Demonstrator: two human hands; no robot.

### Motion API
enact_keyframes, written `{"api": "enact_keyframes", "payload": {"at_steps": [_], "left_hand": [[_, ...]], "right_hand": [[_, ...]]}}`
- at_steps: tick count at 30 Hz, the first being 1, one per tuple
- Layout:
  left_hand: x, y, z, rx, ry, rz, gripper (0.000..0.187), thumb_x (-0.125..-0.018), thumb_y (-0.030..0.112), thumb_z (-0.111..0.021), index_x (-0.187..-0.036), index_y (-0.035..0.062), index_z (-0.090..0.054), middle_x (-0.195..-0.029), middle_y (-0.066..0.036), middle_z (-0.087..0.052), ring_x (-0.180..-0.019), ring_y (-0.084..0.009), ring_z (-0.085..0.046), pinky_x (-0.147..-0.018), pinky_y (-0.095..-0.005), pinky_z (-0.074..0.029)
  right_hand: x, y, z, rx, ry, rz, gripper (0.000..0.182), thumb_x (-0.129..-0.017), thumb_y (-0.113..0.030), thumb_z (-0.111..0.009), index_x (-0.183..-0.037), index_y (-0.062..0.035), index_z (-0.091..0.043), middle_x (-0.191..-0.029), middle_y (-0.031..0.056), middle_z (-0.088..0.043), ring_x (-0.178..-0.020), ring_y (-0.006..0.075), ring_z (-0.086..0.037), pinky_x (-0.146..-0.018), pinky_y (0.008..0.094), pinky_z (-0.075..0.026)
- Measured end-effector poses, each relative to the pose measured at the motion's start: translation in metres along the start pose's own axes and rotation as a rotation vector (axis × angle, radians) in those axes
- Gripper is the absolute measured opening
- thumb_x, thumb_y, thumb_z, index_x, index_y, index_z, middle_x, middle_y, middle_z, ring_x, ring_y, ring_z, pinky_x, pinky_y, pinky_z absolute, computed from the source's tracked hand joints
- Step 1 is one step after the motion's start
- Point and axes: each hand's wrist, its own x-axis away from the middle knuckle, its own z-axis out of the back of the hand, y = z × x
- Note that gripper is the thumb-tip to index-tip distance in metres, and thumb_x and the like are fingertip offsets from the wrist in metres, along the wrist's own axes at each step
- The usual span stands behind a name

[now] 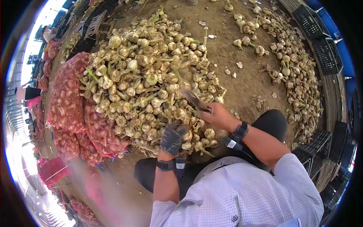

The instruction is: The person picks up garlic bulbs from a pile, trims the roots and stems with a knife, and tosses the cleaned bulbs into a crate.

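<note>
Grey fabric glove covers the left hand (172, 137), which rests fingers-down on the near edge of the garlic pile (151, 75); whether it has closed on a bulb cannot be told, since the fingers are buried among the heads. Right hand (214, 115), bare, is closed around the handle of a knife (193, 100), blade angled up and left over the pile, just right of the glove. Red mesh sacks (70, 109) of garlic lie left of the pile. A second, looser spread of garlic (295, 68) runs along the far right beside black crates (317, 34).
</note>
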Motion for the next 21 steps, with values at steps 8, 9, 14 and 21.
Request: {"api": "enact_keyframes", "payload": {"at_steps": [8, 9, 14, 21], "left_hand": [[-0.001, 0.033, -0.023, -0.512, -0.147, -0.010, 0.059, -0.075, 0.033, -0.074, -0.121, -0.0001, -0.056, -0.113, -0.024, -0.061, -0.106, -0.0378, -0.058, -0.090, -0.0417, -0.046], [0.006, 0.030, -0.020, -0.603, -0.131, -0.035, 0.063, -0.075, 0.033, -0.075, -0.125, 0.0011, -0.053, -0.118, -0.024, -0.059, -0.111, -0.0384, -0.055, -0.094, -0.0420, -0.044], [0.111, -0.003, 0.087, -0.119, 0.488, -0.020, 0.057, -0.079, 0.014, -0.072, -0.130, 0.0015, -0.049, -0.121, -0.015, -0.058, -0.110, -0.0240, -0.055, -0.093, -0.0341, -0.045], [0.365, -0.182, 0.139, -0.109, 0.492, 0.735, 0.064, -0.073, 0.017, -0.078, -0.129, 0.0022, -0.051, -0.124, -0.013, -0.058, -0.109, -0.0224, -0.056, -0.094, -0.0338, -0.045]], "right_hand": [[0.002, 0.000, -0.022, 0.023, 0.143, 0.045, 0.046, -0.079, -0.029, -0.072, -0.110, 0.0023, -0.061, -0.091, 0.0122, -0.068, -0.082, 0.0193, -0.064, -0.072, 0.0329, -0.051], [0.009, -0.016, -0.013, -0.042, 0.117, -0.031, 0.046, -0.079, -0.029, -0.072, -0.111, 0.0021, -0.061, -0.091, 0.0125, -0.068, -0.082, 0.0198, -0.065, -0.072, 0.0336, -0.051], [-0.009, 0.049, 0.120, 0.850, 0.404, 0.095, 0.034, -0.087, -0.029, -0.059, -0.109, -0.0035, -0.064, -0.073, 0.0122, -0.059, -0.064, 0.0208, -0.055, -0.060, 0.0377, -0.046], [-0.028, 0.073, 0.325, 1.704, 0.780, 0.059, 0.048, -0.094, -0.041, -0.052, -0.126, -0.0055, -0.057, -0.059, 0.0067, -0.043, -0.050, 0.0168, -0.039, -0.050, 0.0407, -0.039]]}}
